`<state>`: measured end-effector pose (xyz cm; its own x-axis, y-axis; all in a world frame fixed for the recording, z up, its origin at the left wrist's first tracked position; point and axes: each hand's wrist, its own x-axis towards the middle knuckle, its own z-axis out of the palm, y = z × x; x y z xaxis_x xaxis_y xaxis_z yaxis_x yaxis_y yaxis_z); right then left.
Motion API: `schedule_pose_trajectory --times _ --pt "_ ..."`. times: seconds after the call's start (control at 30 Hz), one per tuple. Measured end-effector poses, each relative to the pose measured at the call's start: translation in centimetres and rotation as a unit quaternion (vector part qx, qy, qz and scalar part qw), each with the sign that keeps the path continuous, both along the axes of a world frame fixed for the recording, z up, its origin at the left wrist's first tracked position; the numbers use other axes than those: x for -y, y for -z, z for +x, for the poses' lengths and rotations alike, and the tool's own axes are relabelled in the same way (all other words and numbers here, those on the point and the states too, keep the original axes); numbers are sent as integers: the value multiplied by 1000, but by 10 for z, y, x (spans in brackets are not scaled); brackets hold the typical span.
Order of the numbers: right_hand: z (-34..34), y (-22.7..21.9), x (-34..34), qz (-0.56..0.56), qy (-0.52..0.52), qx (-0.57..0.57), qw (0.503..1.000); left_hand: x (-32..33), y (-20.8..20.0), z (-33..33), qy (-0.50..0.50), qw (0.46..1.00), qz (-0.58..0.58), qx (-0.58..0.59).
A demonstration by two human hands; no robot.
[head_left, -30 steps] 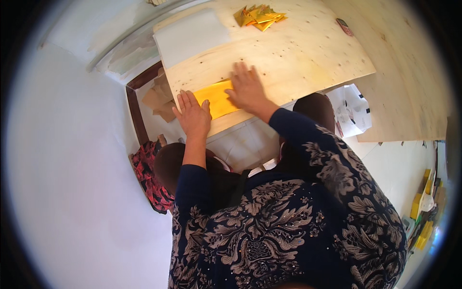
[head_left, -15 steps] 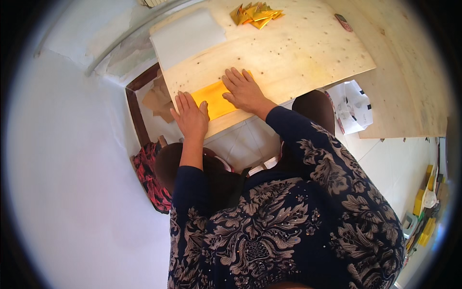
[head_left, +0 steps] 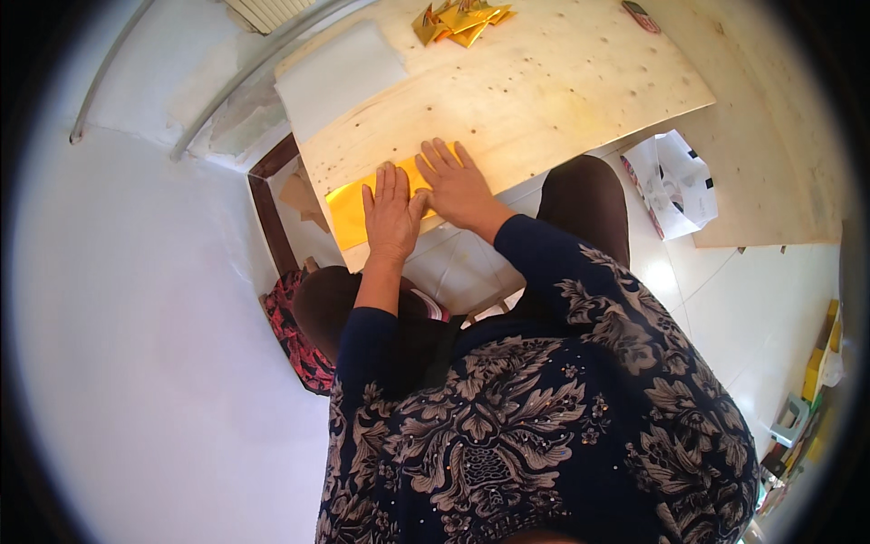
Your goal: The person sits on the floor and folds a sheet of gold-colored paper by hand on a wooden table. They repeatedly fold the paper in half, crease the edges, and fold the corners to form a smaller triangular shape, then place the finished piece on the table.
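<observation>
A strip of shiny golden-yellow paper (head_left: 347,214) lies flat along the near edge of a pale wooden board table (head_left: 544,100). My left hand (head_left: 393,214) rests flat on the middle of the strip, fingers stretched toward the far side. Close beside it, my right hand (head_left: 458,189) lies on the strip's right part, its fingers extended and slightly spread. The two thumbs are nearly touching. Much of the paper's right half is hidden under my hands. Neither hand grips anything.
Folded gold paper pieces (head_left: 464,20) are piled at the table's far side. Grey sheets (head_left: 340,77) lie at its far left, and a small red phone-like object (head_left: 642,16) at the far right. A white plastic bag (head_left: 672,186) stands below the right edge.
My left hand has slid right along the paper, from its left end to beside my right hand, uncovering that end. The view has shifted slightly.
</observation>
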<state>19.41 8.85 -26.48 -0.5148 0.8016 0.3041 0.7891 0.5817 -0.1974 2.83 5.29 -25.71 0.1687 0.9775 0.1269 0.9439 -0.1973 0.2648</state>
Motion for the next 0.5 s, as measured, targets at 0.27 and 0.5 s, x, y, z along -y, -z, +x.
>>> schedule_pose_trajectory --times 0.27,0.5 --pt "90 -14 44 -26 88 -110 990 13 -8 5 17 997 8 -73" --pt "93 -8 92 -464 245 -503 687 57 -4 24 -4 996 19 -85"
